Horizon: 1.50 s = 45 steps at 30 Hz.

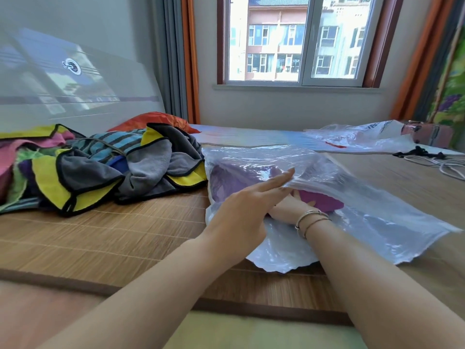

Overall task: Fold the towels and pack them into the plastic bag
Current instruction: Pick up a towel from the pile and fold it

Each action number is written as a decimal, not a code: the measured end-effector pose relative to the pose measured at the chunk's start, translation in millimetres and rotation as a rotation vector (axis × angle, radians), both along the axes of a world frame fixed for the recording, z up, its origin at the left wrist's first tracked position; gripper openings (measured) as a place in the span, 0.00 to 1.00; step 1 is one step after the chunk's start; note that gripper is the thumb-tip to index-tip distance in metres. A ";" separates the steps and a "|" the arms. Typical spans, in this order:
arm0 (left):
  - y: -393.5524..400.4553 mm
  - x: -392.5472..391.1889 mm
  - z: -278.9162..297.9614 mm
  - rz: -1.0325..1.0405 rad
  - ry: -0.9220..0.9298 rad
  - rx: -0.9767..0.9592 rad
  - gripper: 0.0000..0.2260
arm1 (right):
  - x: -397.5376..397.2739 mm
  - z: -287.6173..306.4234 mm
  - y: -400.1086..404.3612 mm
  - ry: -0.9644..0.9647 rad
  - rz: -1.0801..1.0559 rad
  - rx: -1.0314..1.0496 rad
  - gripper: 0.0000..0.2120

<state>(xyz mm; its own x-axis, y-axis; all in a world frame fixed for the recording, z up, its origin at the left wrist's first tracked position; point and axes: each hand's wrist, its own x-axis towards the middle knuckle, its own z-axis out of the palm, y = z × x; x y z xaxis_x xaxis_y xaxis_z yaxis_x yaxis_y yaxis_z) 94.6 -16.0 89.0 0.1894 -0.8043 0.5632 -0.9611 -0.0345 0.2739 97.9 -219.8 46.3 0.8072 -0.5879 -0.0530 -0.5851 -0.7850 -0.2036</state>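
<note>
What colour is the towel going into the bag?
Purple, seen through the clear plastic bag in the head view.

Home bedroom: bed [100,238], curtained window [292,39]

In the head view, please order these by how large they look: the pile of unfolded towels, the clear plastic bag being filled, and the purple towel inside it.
1. Pile of unfolded towels and clear plastic bag: they look about alike, so I do not rank them.
2. Purple towel: clearly smallest, though partly hidden by film and hands.
</note>
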 end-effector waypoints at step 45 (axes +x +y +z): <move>245.9 121.2 -92.1 0.900 1.055 -0.610 0.23 | 241.0 -25.0 322.7 -0.051 0.574 0.095 0.22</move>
